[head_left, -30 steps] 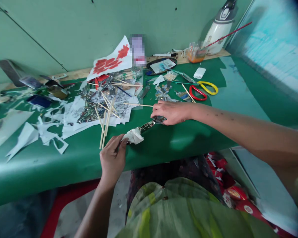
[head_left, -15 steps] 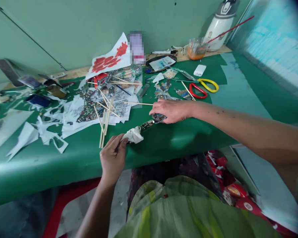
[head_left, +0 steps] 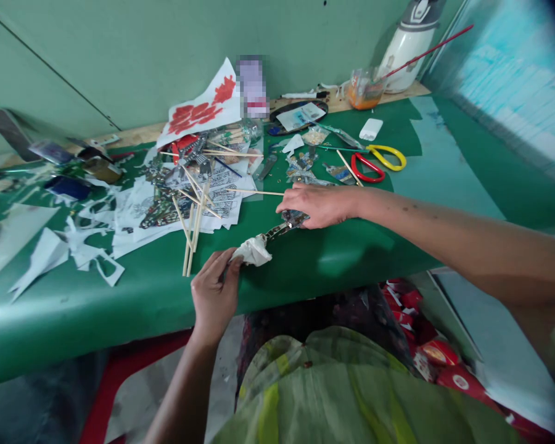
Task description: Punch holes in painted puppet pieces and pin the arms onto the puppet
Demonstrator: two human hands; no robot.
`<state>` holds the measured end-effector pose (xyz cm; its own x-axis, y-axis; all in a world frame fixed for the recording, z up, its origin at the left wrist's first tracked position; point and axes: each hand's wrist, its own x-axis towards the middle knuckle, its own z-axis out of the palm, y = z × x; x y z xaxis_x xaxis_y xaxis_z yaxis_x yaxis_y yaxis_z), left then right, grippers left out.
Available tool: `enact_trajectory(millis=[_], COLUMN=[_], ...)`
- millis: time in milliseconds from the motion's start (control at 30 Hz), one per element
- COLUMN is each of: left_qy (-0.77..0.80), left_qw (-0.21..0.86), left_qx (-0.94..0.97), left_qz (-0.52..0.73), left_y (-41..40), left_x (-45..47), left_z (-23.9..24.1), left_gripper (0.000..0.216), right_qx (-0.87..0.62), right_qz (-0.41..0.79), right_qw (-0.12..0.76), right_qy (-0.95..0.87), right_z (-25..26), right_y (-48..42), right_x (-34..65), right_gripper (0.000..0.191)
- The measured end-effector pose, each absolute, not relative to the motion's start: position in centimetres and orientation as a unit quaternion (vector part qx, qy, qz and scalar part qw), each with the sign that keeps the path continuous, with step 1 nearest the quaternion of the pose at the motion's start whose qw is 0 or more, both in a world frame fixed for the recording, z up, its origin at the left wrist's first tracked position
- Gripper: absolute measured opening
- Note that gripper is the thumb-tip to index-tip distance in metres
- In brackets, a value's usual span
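Note:
Near the table's front edge, my left hand (head_left: 215, 293) is closed on a crumpled white tissue or cloth (head_left: 255, 251), thumb and fingers pinching its left side. Out of the tissue, a thin dark piece with a light pattern (head_left: 277, 231) runs up to the right. It meets my right hand (head_left: 327, 206), whose bent fingers grip the wider dark patterned end (head_left: 294, 217) from above. A thin wooden stick (head_left: 255, 192) reaches left from the right fingertips; whether they hold it is unclear. The fingers partly hide the patterned piece.
Loose wooden sticks (head_left: 195, 231) lie beside printed sheets and cut patterned pieces. White paper scraps (head_left: 90, 250) are at left. Scissors with red and yellow handles (head_left: 386, 160) lie beyond my right hand. A cup of orange liquid (head_left: 364, 95) with a brush stands at the back.
My left hand and the white tissue have shifted slightly to the right, closer to my right hand. The right hand keeps its grip almost in place; the view has moved a little.

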<state>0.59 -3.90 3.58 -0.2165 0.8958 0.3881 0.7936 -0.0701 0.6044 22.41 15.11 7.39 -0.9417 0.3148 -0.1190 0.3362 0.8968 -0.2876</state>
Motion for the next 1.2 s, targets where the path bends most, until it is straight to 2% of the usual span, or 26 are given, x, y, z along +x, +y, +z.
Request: enact_trajectory(millis=[533, 800, 1200], left_qy=[0.666, 0.648, 0.645], left_qw=[0.071, 0.058, 0.039], left_qx=[0.641, 0.664, 0.660], left_qz=[0.375, 0.369, 0.385], left_y=[-3.93, -4.06, -3.68], left_x=[0.66, 0.47, 0.39], left_z=[3.46, 3.32, 2.91], left_gripper=[0.021, 0.020, 0.018], right_qx=[0.157, 0.167, 0.174], right_qz=[-0.146, -0.137, -0.146], right_qw=[0.037, 0.052, 0.037], right_qy=[0.976, 0.975, 0.973], right_z=[7.51, 7.72, 7.52], right_y=[15.18, 15.03, 15.09], right_x=[22.37, 22.18, 22.15], right_gripper=[0.050, 0.034, 0.033])
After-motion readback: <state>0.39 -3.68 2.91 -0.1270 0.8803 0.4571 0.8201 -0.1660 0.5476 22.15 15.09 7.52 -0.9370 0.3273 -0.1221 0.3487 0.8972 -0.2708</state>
